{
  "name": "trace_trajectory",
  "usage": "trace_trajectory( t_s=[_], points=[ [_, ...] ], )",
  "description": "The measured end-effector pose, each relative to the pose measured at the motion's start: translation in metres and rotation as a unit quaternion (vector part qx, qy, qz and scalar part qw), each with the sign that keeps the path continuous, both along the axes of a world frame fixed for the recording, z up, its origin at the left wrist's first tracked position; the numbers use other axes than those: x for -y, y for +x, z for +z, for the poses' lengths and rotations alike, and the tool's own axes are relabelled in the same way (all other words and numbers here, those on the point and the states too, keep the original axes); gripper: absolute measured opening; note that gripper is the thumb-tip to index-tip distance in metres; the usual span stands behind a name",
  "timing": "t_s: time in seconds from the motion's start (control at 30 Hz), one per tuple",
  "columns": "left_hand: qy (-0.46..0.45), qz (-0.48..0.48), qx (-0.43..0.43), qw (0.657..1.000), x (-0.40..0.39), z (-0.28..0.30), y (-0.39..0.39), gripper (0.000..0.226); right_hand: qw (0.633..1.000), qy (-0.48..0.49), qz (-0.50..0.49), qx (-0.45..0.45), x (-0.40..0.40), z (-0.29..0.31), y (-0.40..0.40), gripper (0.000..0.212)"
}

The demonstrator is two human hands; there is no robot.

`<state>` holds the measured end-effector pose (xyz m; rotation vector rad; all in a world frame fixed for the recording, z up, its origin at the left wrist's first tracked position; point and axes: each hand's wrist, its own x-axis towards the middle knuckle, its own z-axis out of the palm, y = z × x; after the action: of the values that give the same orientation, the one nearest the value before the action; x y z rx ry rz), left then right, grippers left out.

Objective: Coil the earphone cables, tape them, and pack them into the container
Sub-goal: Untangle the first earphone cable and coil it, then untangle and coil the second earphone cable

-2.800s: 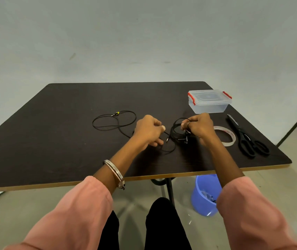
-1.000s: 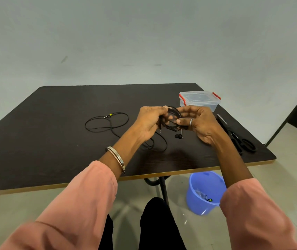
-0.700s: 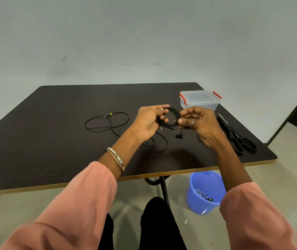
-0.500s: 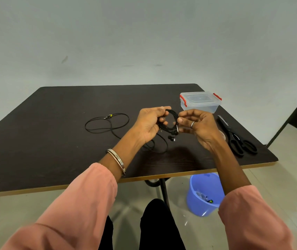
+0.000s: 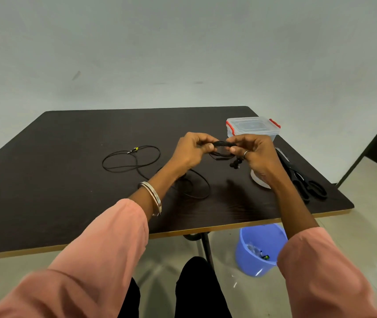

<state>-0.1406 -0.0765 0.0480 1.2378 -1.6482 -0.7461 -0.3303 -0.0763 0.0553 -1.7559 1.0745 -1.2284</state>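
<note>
At the left of centre on the dark rectangular desk (image 5: 45, 180), a second thin black earphone cable with a yellow-marked plug (image 5: 132, 159) lies loose in wide loops, untouched, and trails under my wrist. My left hand (image 5: 192, 150) pinches one side of the small coiled black earphone cable (image 5: 220, 149) held above the desk at mid-frame; my right hand (image 5: 254, 152) pinches the other side, fingers curled, with the earbuds dangling just below. So both hands are closed on the same coil, and I judge the coiling of this first cable nearly finished. Below my right wrist, partly hidden, sits the clear roll of tape (image 5: 259, 180); right of it lie black-handled scissors (image 5: 306, 184). The clear plastic container with red clips (image 5: 252, 128) stands lidded toward the upper right. Next I need one hand to keep the coil tight while the other reaches for the tape.
</note>
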Motion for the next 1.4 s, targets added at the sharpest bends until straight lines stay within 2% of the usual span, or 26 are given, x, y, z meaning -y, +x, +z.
trace_trajectory(
  t_s=[0.13,0.2,0.27,0.37,0.47,0.57,0.7,0.87,1.0,1.13,1.3,1.4],
  points=[
    [-0.11,0.052,0.188,0.975,0.023,-0.01,0.005,0.028,0.987,-0.084,-0.035,-0.129,0.003,-0.011,0.0,0.033],
    [-0.132,0.031,0.264,0.955,0.025,-0.017,0.01,0.029,0.962,-0.116,-0.039,-0.244,0.003,-0.022,0.0,0.036],
    [-0.143,-0.005,0.356,0.923,0.018,-0.022,0.014,0.024,0.941,-0.11,-0.02,-0.32,0.002,-0.031,0.003,0.038],
    [-0.149,-0.025,0.44,0.885,0.012,-0.025,0.021,0.023,0.927,-0.076,0.015,-0.367,-0.001,-0.034,0.01,0.04],
    [-0.149,-0.027,0.466,0.872,0.012,-0.025,0.029,0.025,0.92,-0.073,0.04,-0.383,-0.003,-0.03,0.015,0.044],
    [-0.156,-0.045,0.456,0.875,0.016,-0.024,0.038,0.028,0.92,-0.077,0.005,-0.383,0.001,-0.03,0.018,0.053],
    [-0.175,-0.093,0.401,0.895,0.018,-0.027,0.04,0.028,0.918,0.004,-0.043,-0.393,0.01,-0.032,0.018,0.066],
    [-0.124,-0.061,0.344,0.929,0.019,-0.036,0.036,0.039,0.926,0.013,-0.058,-0.372,0.012,-0.035,0.015,0.047],
    [-0.102,-0.042,0.309,0.945,0.019,-0.035,0.037,0.046,0.894,0.004,-0.08,-0.441,0.012,-0.032,0.015,0.035],
    [-0.103,-0.038,0.284,0.953,0.015,-0.032,0.038,0.043,0.867,0.0,-0.077,-0.493,0.01,-0.029,0.017,0.041],
    [-0.149,-0.004,0.276,0.95,0.009,-0.026,0.043,0.048,0.9,0.005,-0.071,-0.431,0.012,-0.029,0.014,0.055],
    [-0.124,0.041,0.195,0.972,0.001,-0.022,0.051,0.043,0.933,-0.048,-0.092,-0.343,0.005,-0.024,0.016,0.041]
  ],
)
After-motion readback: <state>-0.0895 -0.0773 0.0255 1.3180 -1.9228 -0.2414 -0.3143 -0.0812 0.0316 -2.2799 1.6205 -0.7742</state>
